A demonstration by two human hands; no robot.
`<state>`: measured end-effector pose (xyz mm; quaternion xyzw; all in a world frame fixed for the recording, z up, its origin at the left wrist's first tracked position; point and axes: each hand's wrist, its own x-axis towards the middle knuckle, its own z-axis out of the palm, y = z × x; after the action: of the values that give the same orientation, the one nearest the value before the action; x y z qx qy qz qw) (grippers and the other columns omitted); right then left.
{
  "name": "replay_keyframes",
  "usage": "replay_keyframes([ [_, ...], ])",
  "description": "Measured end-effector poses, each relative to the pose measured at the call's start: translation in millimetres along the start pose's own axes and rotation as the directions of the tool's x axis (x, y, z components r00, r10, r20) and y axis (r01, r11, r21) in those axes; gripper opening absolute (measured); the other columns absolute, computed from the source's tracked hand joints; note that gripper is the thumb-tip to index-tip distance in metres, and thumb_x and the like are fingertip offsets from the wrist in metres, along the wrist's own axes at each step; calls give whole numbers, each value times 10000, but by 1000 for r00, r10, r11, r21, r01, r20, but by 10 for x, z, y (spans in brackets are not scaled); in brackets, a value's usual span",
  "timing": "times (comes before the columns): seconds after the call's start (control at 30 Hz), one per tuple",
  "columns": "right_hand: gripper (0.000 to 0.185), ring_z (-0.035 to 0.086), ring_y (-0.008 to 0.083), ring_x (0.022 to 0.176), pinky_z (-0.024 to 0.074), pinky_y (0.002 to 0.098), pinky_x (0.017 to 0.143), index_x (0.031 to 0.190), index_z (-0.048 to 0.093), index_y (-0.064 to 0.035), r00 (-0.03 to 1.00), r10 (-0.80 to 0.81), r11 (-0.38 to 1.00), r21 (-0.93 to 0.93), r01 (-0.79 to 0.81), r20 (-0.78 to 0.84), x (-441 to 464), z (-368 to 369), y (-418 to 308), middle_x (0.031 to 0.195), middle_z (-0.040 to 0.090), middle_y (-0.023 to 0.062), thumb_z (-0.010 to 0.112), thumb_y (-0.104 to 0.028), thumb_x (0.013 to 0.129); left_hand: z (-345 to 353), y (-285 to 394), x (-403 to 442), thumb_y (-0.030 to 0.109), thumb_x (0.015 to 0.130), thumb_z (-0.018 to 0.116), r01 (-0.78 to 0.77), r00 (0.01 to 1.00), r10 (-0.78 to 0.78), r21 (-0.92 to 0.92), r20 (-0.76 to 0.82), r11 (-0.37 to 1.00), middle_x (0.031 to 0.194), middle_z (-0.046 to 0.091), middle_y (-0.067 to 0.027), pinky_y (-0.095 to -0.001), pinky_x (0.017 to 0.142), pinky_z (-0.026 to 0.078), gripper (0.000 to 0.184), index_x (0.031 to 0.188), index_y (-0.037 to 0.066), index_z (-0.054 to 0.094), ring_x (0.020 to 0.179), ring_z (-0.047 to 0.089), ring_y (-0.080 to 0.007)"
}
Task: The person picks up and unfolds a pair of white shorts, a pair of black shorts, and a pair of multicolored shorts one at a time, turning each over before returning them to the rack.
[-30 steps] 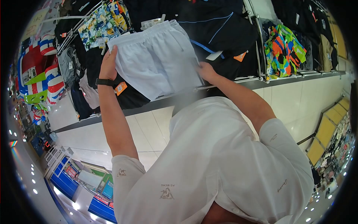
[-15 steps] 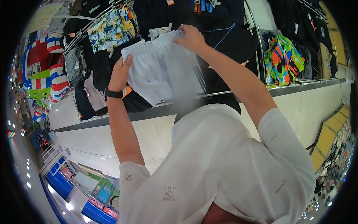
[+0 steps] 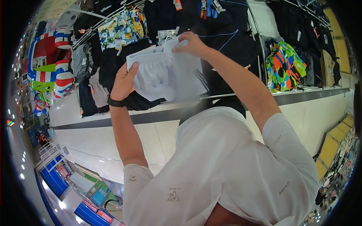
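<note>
White shorts (image 3: 151, 75) with an elastic waistband hang between my hands above the dark clothes on the rack. My left hand (image 3: 125, 78), below a black wristband, grips their left edge with the thumb on the front. My right hand (image 3: 191, 44) pinches the waistband near its right end, fingers curled. The right part of the shorts is blurred. Just behind the waistband lies a white hanger clip or tag (image 3: 167, 34).
Black garments (image 3: 220, 56) with blue piping lie behind the shorts. A patterned garment (image 3: 120, 32) is at the upper left, a bright multicoloured one (image 3: 284, 67) at the right. A metal rail (image 3: 222, 94) edges the rack. Inflatable toys (image 3: 47, 67) stand far left.
My right hand has moved from the shorts' lower right side up to the waistband. The shorts look narrower and more gathered, and my left hand has shifted right and slightly down with them.
</note>
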<state>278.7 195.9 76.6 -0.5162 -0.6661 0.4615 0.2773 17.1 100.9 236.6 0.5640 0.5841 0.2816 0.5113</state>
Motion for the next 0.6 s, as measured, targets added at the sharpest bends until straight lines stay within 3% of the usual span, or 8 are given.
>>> replay_keyframes([
  [0.03, 504, 553, 267, 1115, 440, 391, 966, 1031, 681, -60, 987, 82, 967, 227, -113, 141, -41, -63, -83, 1155, 604, 156, 825, -400, 688, -3, 62, -55, 318, 1014, 513, -10, 1000, 10, -31, 1, 999, 1196, 618, -55, -263, 958, 399, 431, 1288, -13, 545, 1079, 532, -116],
  [0.07, 504, 553, 267, 1115, 440, 391, 966, 1031, 681, -60, 988, 72, 969, 225, -102, 139, -90, -118, -158, 1155, 604, 156, 825, -400, 688, -10, 113, -108, 313, 1015, 512, -23, 1000, 24, -61, 1, 998, 1194, 619, -53, -263, 957, 400, 425, 1285, -14, 546, 1075, 532, -115],
  [0.13, 385, 619, 198, 957, 478, 336, 865, 1006, 668, -46, 965, 46, 840, 513, -176, 257, -178, -275, -310, 995, 659, 123, 804, -290, 740, -71, 149, -202, 311, 1015, 512, -70, 996, 69, -13, -49, 997, 1193, 621, -56, -262, 953, 400, 427, 1284, -18, 545, 1073, 534, -116],
  [0.17, 385, 619, 198, 957, 478, 336, 865, 1006, 668, -46, 966, 32, 848, 505, -162, 256, -198, -392, -382, 995, 659, 123, 804, -290, 740, -86, 164, -243, 310, 1015, 512, -103, 990, 106, 30, -95, 994, 1193, 623, -60, -260, 950, 401, 428, 1282, -23, 544, 1070, 535, -117],
  [0.23, 218, 622, 97, 786, 494, 268, 662, 949, 616, -51, 994, -53, 952, 304, 20, 100, -271, -652, -577, 818, 643, 5, 750, -154, 810, -83, 346, -352, 316, 1015, 512, -100, 978, 118, 111, -174, 989, 1190, 625, -67, -259, 948, 400, 434, 1280, -26, 543, 1068, 537, -119],
  [0.27, 214, 592, 74, 731, 468, 246, 644, 911, 602, -50, 993, -101, 963, 256, 82, 59, -305, -790, -698, 779, 627, -9, 746, -172, 810, -65, 438, -404, 321, 1014, 512, -79, 963, 126, 194, -239, 978, 1188, 628, -74, -258, 947, 400, 440, 1278, -30, 542, 1067, 538, -122],
  [0.4, 238, 509, 67, 662, 433, 242, 618, 895, 593, -33, 941, -333, 940, 61, 336, -56, -520, -1310, -1327, 729, 583, -4, 739, -199, 807, 156, 733, -503, 329, 1016, 505, -150, 913, 216, 208, -345, 967, 1180, 635, -89, -262, 940, 407, 444, 1269, -33, 544, 1060, 548, -133],
  [0.6, 328, 580, 166, 688, 472, 317, 649, 880, 597, 9, 919, -357, 933, -11, 361, -166, -776, -1723, -1732, 725, 613, 90, 754, -260, 777, 626, 1215, -597, 361, 1019, 478, -199, 829, 318, 288, -461, 937, 1216, 623, -141, -299, 974, 394, 484, 1272, -47, 541, 1106, 558, -191],
])
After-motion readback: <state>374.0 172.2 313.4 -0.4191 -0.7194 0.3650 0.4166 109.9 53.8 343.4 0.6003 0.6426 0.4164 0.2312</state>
